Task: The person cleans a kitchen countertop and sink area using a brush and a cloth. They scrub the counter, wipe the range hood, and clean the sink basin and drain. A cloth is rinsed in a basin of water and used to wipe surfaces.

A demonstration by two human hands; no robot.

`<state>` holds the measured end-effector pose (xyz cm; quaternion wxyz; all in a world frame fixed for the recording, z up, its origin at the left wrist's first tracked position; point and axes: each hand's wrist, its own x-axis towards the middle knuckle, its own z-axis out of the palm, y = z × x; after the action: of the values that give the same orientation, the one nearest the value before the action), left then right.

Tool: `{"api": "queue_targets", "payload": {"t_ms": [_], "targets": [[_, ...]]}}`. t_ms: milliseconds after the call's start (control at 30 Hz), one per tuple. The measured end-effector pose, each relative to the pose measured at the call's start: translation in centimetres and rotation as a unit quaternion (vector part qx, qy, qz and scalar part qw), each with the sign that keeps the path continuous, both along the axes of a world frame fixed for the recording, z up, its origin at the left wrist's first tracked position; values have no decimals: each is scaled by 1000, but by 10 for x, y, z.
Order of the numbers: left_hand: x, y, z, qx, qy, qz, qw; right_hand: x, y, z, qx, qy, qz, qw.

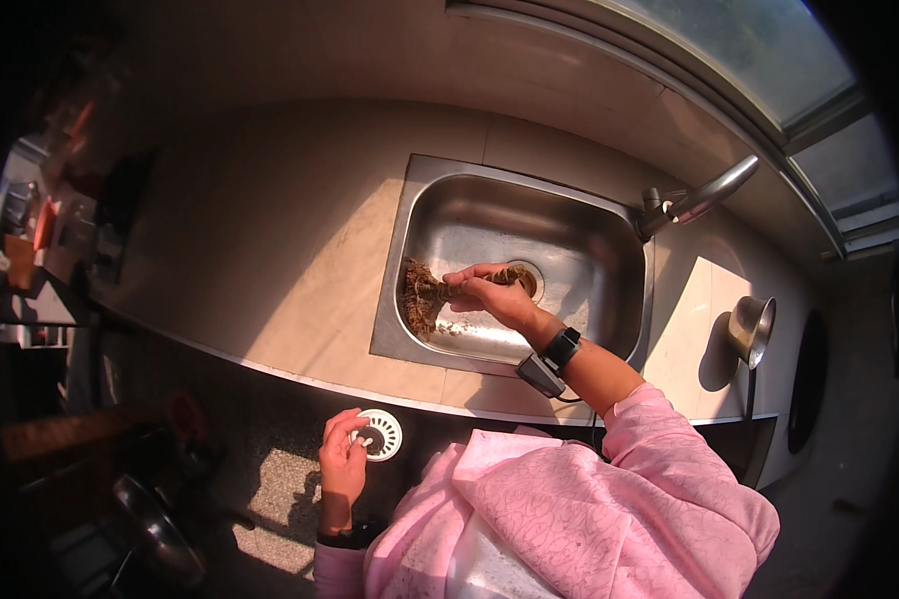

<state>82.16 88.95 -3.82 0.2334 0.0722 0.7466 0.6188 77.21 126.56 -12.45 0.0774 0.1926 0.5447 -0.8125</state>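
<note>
My right hand point(494, 292) grips the handle of a brown fibre brush point(422, 299) inside a stainless steel sink point(524, 213). The bristles touch the sink's left side, near the front corner, with small dark bits on the metal beside them. My hand partly covers the drain opening point(537, 283). Off the counter's front edge, my left hand point(342, 457) holds a round white slotted sink strainer point(391, 434) by its rim and centre knob. A black band with a small grey device point(541, 374) is on my right wrist.
A chrome faucet point(719, 187) rises at the sink's back right corner. A metal pot or ladle point(753, 329) with a dark handle lies on the right counter. Below the counter at the left is a shiny metal pan or lid point(157, 524). A window point(749, 52) is behind.
</note>
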Motion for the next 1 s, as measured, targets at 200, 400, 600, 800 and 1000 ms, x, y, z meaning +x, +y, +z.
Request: {"api": "queue_targets", "payload": {"t_ms": [200, 400, 600, 800, 1000], "targets": [[-9, 15, -3, 4, -5, -9, 1000, 46, 7, -1, 247, -30, 118, 961], [-10, 29, 1, -9, 32, -57, 998, 70, 56, 11, 337, 83, 39, 937], [-6, 38, 5, -18, 18, -57, 998, 62, 69, 34, 90, 47, 211, 972], [1, 37, 5, -23, 17, -48, 998, 38, 101, 32, 384, 1, 305, 871], [5, 33, -1, -17, 39, -47, 998, 23, 162, 30, 356, 138, 236, 894]]}}
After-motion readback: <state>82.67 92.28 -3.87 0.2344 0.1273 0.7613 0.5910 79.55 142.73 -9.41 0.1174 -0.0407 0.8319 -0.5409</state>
